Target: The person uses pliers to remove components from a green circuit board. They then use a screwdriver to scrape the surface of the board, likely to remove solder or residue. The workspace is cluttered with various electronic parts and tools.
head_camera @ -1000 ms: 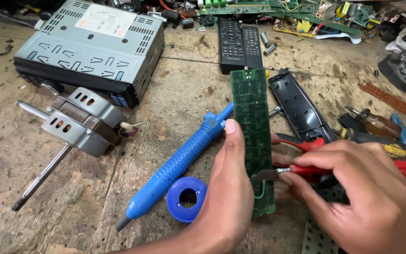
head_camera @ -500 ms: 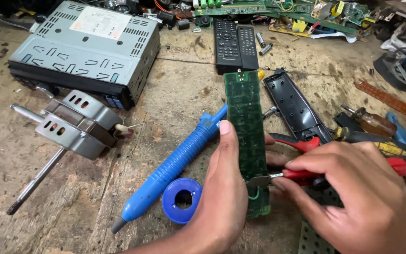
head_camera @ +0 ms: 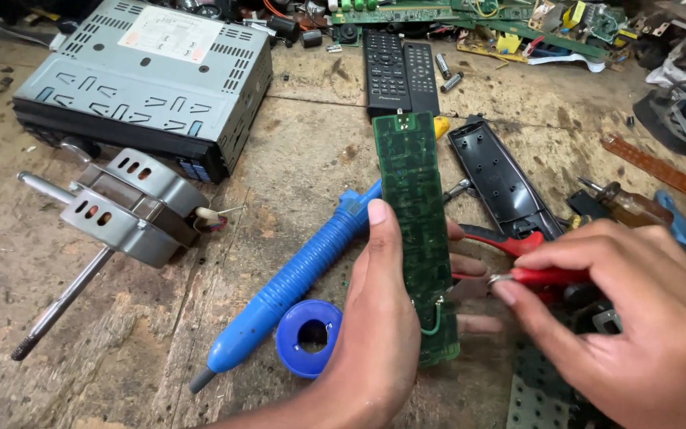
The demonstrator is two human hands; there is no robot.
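The left hand (head_camera: 379,334) has its grip closed on a long, narrow green circuit board (head_camera: 416,230), thumb pressed flat along the board's left edge and fingertips showing past its right edge. The board is a thin, stiff strip with a dull, finely traced surface and a small green wire loop near its lower end; it is held above the desk (head_camera: 311,151), its long axis running from near the person up and away toward the two black remote controls (head_camera: 402,75), tilted only slightly off that line. The right hand (head_camera: 629,318) is clenched around a red-handled tool (head_camera: 553,276), whose metal tip meets the board's right edge near its lower third; what kind of tool it is cannot be told. Just left of the board lies a blue ribbed plastic desoldering pump (head_camera: 295,286), slanting from lower left to upper right, with a round blue spool (head_camera: 309,338) just beside it. Farther left rests a grey cast-metal motor (head_camera: 132,208) with a long steel shaft, and behind it a boxy grey sheet-metal car stereo (head_camera: 148,75) with punched vents. To the right of the board lies a black plastic remote shell (head_camera: 502,179), hollow side up. The desk is rough, stained and worn.
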